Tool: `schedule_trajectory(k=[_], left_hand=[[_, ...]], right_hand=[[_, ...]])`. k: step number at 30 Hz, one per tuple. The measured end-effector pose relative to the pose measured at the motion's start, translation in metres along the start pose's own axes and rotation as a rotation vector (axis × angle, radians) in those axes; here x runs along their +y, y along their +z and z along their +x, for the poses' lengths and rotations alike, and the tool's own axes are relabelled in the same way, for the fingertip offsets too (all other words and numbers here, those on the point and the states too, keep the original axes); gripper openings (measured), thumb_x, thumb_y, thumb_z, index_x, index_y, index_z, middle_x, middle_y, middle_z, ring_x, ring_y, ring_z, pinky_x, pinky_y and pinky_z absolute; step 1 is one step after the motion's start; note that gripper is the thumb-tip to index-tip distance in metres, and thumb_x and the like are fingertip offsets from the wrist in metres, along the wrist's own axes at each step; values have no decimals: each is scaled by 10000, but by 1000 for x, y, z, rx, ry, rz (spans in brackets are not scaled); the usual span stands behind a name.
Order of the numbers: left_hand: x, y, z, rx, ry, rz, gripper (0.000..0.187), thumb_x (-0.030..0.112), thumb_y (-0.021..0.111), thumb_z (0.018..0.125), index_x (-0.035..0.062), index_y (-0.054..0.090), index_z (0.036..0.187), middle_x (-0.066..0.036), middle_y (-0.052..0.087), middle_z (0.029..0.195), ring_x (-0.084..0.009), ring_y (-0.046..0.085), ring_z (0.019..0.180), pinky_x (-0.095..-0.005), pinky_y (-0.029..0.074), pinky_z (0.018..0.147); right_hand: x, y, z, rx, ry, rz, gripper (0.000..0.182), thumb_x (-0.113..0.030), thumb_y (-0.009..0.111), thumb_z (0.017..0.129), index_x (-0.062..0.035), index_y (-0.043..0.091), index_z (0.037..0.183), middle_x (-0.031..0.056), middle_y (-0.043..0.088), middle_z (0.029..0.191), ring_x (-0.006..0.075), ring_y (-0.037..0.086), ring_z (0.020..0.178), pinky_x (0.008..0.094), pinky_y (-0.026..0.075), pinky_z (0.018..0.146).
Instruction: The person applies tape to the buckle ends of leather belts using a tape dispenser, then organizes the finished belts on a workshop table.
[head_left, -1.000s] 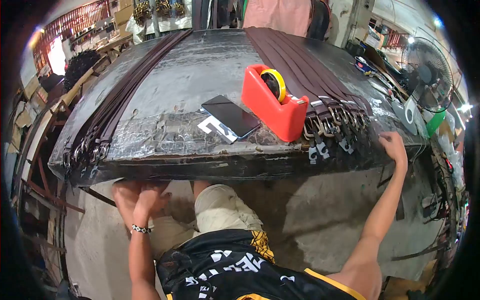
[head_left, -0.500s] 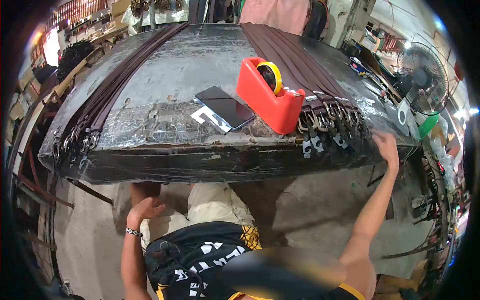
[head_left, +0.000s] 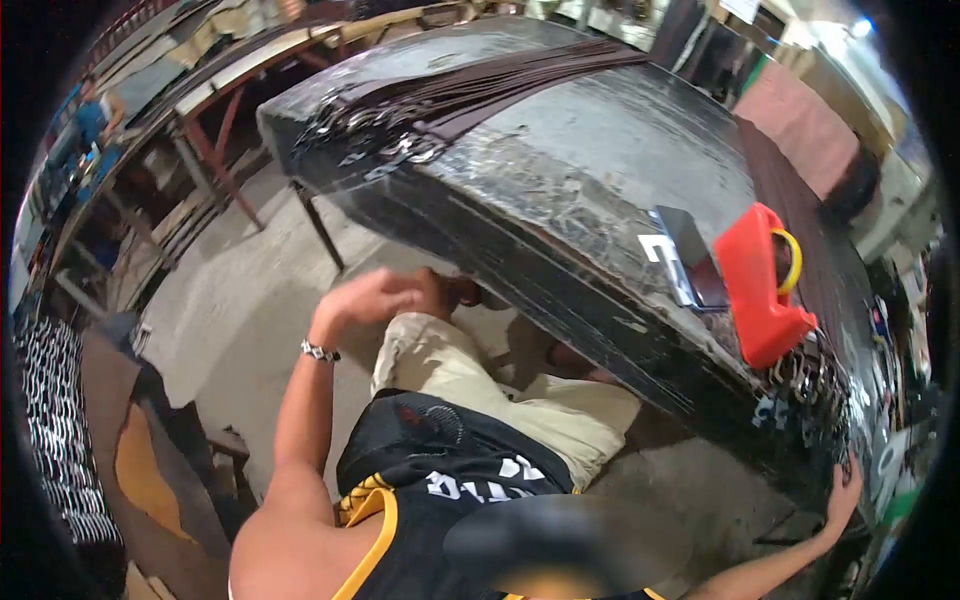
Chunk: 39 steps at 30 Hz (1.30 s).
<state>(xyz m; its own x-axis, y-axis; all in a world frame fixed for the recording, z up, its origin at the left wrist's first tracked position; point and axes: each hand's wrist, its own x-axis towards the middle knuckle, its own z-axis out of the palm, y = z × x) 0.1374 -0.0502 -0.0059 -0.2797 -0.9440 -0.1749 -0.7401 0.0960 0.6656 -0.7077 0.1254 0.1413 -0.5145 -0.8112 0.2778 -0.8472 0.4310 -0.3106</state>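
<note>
My left hand hangs in the air over my lap, left of the table's front edge, with its fingers apart and nothing in it. At the right corner of the table, my right hand is beside a bundle of dark straps with metal buckles; its fingertips are small and partly lost against the buckles. A red tape dispenser with a yellow-rimmed roll stands next to that bundle. Left of it lies a dark phone on a white paper piece. Another bundle of buckled straps crosses the table's left side.
A pile of metal pieces and brown sheets are at the lower left. Behind them runs a long wooden bench, with another person at the far left. Pink cloth hangs beyond the table.
The view has turned to the left, so the table now appears tilted and shifted right. My left hand has risen from near my lap. My right hand remains near the table's right corner.
</note>
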Motion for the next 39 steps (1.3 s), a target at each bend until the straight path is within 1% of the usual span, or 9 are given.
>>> schedule_trajectory(k=[3,9,16,19,22,28,30,33,39], left_hand=[[18,-28,-11,340,145,-369,341,296,584,999,-18,692,1078,-48,711,868,-125,638,768,-277,511,686],[72,-86,-12,1011,334,-310,214,166,609,965,-19,704,1015,-59,709,843,-89,633,739,-228,494,657],[34,-173,68,1335,324,601,297,270,650,884,22,713,1034,-186,704,1056,-345,658,1033,-432,510,926],[8,-197,93,1055,-195,808,369,311,683,859,37,705,1106,-196,690,1123,-375,640,1069,-451,496,945],[3,-213,102,927,-235,764,393,374,677,842,16,718,998,-210,687,1096,-372,619,1109,-498,501,931],[9,-248,108,878,23,712,452,366,751,800,11,689,1072,-198,705,922,-348,686,929,-443,540,811],[34,-251,104,857,285,671,427,342,750,841,-27,656,1033,-150,698,834,-273,700,829,-401,543,716],[77,-249,103,592,207,221,393,382,701,922,13,589,995,-61,637,756,-101,605,667,-281,468,594],[118,-164,93,666,166,200,377,383,739,856,63,625,1020,28,538,692,-66,481,581,-265,363,502]], right_hand=[[-1,-2,-17,336,-100,-176,434,-234,576,1008,-24,549,1386,142,639,1199,206,586,963,326,460,889],[-167,13,-89,340,-227,341,350,-186,527,1035,-35,594,1343,86,676,1120,120,564,842,255,460,800],[-324,84,-114,46,-407,853,239,-127,581,973,-1,699,1138,77,701,889,85,583,680,209,434,618],[-369,114,-119,-96,-601,937,190,-58,581,945,27,695,1071,90,694,840,101,604,676,227,484,626],[-390,130,-122,-78,-662,893,169,-26,604,921,20,697,1054,83,693,836,104,603,677,235,472,636],[-389,135,-114,-79,-626,898,164,-26,621,907,4,705,1045,66,689,834,93,585,678,230,450,633],[-385,135,-108,-60,-620,841,158,-32,630,902,-3,706,1037,46,662,812,85,556,664,228,432,616],[-393,125,-102,-20,-634,721,151,-41,642,895,-7,705,1028,33,620,793,80,533,656,224,423,607],[-409,134,-79,259,-910,317,219,-76,673,853,-6,683,1060,145,606,1167,300,591,1057,398,481,894]])
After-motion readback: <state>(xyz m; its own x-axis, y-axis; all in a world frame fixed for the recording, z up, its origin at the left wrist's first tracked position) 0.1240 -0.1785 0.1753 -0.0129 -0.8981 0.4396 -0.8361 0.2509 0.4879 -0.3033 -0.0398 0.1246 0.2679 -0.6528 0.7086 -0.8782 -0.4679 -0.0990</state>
